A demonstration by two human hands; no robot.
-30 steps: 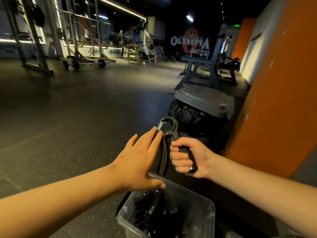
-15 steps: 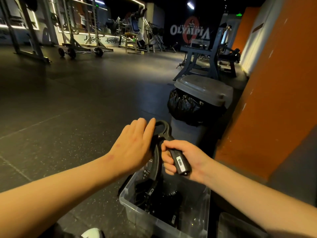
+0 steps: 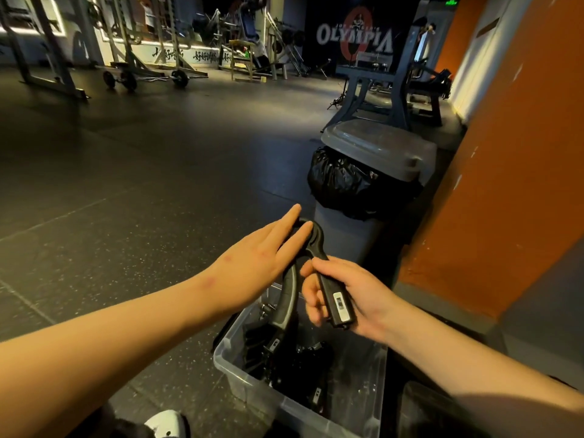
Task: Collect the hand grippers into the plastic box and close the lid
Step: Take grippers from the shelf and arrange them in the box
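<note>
Hand gripper [image 3: 311, 248], a black one with two handles joined at a sprung top, is held in the air just above the clear plastic box [image 3: 240, 371], between the person's two hands. The right hand [image 3: 344, 298] is closed around one handle, the one with a small pale label, thumb on top and fingers curled beneath. The left hand [image 3: 262, 263] lies flat and spread, fingers straight, resting against the looped top and the other handle without closing on anything. It looks light, rigid plastic with a stiff spring, unlikely to bend or break, though the free handle could swing or snag. Holding it by a handle seems the sound choice. Below the hands, more grippers [image 3: 294, 365] lie piled in the box. I see no lid for certain.
</note>
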